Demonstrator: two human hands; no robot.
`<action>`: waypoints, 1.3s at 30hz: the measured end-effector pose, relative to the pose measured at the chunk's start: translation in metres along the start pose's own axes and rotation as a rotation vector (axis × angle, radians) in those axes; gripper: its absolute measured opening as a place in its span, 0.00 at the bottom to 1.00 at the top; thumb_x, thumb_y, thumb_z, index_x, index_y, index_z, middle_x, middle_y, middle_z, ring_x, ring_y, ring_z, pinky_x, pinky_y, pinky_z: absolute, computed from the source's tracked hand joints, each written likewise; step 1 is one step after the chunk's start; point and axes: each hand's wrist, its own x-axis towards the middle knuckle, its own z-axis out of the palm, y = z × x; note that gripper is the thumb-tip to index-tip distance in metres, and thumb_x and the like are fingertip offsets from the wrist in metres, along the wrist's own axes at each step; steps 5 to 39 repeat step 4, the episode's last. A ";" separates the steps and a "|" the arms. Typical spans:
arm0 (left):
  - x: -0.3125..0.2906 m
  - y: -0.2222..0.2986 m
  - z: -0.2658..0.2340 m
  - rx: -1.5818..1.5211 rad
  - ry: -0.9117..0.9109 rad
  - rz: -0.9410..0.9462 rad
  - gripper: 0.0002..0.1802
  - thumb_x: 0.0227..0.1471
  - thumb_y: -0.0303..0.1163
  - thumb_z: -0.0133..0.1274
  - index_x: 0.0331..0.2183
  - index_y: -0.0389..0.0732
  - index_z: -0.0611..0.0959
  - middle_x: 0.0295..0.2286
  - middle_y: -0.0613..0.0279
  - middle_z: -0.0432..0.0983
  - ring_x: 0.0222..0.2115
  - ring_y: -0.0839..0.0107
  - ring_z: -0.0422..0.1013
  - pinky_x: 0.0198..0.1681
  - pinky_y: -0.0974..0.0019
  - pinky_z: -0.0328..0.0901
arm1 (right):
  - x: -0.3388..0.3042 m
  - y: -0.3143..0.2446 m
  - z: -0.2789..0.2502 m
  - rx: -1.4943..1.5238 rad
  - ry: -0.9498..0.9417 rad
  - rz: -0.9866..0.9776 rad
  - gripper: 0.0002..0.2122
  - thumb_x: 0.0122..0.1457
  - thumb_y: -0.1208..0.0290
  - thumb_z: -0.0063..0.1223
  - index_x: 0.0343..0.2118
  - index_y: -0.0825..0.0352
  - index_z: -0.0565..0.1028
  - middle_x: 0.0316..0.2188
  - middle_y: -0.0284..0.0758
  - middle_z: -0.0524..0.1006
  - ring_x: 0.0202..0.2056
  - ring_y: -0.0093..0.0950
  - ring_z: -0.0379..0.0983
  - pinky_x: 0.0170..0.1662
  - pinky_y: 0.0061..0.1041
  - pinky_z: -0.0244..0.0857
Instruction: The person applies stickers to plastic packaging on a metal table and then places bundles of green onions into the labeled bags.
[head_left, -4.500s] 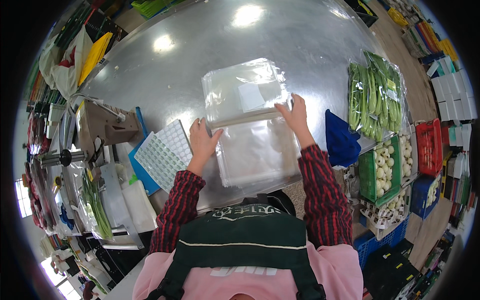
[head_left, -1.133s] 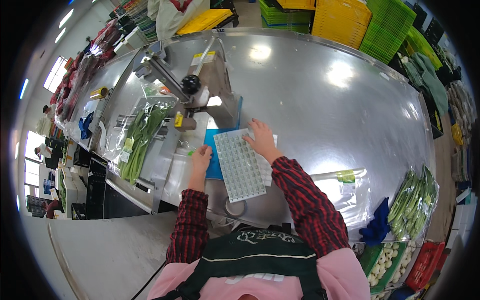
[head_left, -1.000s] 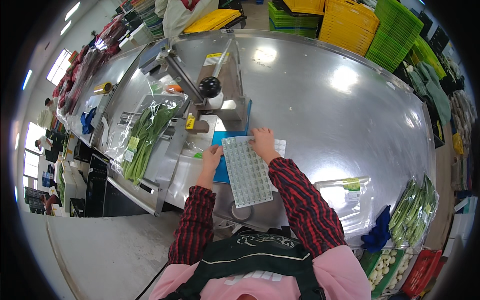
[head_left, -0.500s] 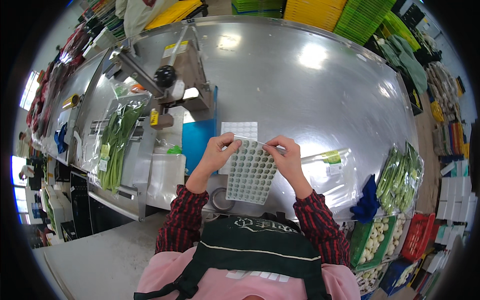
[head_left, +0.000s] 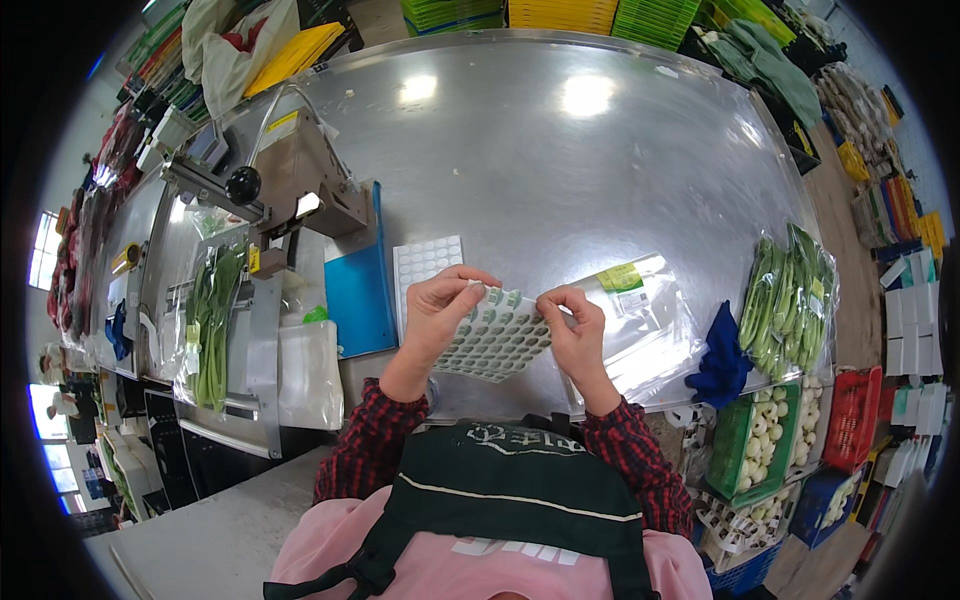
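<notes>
I see both grips closed on the sticker sheet (head_left: pixel 495 335): left hand (head_left: pixel 437 312) pinching its top left corner, right hand (head_left: pixel 577 330) its right edge, holding it lifted above the steel table (head_left: pixel 560 170), likely for peeling a sticker. Half a second ago the view sat higher; the blank backing sheet (head_left: pixel 425 265) lies beyond, as before.

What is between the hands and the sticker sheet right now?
Nothing visible: the left hand and right hand both grip the sticker sheet directly, above the table.
</notes>
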 end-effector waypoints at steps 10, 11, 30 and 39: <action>-0.002 -0.003 0.012 0.008 0.029 -0.005 0.06 0.54 0.22 0.55 0.31 0.32 0.85 0.36 0.56 0.80 0.34 0.77 0.73 0.37 0.76 0.67 | 0.002 0.004 -0.018 -0.225 -0.077 -0.129 0.02 0.55 0.77 0.56 0.27 0.67 0.77 0.26 0.38 0.79 0.33 0.30 0.74 0.42 0.28 0.64; -0.002 -0.003 0.012 0.008 0.029 -0.005 0.06 0.54 0.22 0.55 0.31 0.32 0.85 0.36 0.56 0.80 0.34 0.77 0.73 0.37 0.76 0.67 | 0.002 0.004 -0.018 -0.225 -0.077 -0.129 0.02 0.55 0.77 0.56 0.27 0.67 0.77 0.26 0.38 0.79 0.33 0.30 0.74 0.42 0.28 0.64; -0.002 -0.003 0.012 0.008 0.029 -0.005 0.06 0.54 0.22 0.55 0.31 0.32 0.85 0.36 0.56 0.80 0.34 0.77 0.73 0.37 0.76 0.67 | 0.002 0.004 -0.018 -0.225 -0.077 -0.129 0.02 0.55 0.77 0.56 0.27 0.67 0.77 0.26 0.38 0.79 0.33 0.30 0.74 0.42 0.28 0.64; -0.002 -0.003 0.012 0.008 0.029 -0.005 0.06 0.54 0.22 0.55 0.31 0.32 0.85 0.36 0.56 0.80 0.34 0.77 0.73 0.37 0.76 0.67 | 0.002 0.004 -0.018 -0.225 -0.077 -0.129 0.02 0.55 0.77 0.56 0.27 0.67 0.77 0.26 0.38 0.79 0.33 0.30 0.74 0.42 0.28 0.64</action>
